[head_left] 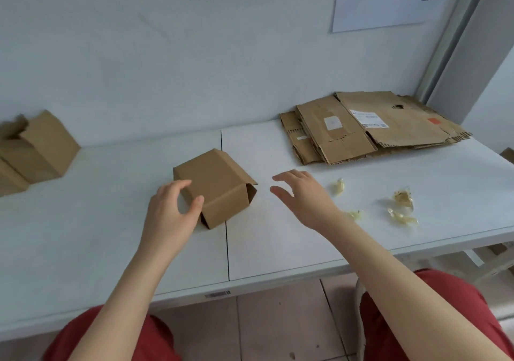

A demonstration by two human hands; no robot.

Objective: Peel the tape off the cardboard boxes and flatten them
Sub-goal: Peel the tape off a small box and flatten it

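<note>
Single cam, head-worn, wide-angle. Looks fwd and steeply down from the near side of the white table (278, 249), facing the far wall (167, 54). Close range: both forearms enter at the bottom edge, with the left hand (169, 213) and right hand (306, 199) mid-frame by the small box (217, 185). The person's lap (111, 338) shows below the near table edge. Straight lines bow toward the frame edges.

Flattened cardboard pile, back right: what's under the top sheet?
Under the top sheet, which bears a shipping label, a second flattened sheet with a white sticker sticks out left, with more layers below. How far they run beneath is covered.
</note>
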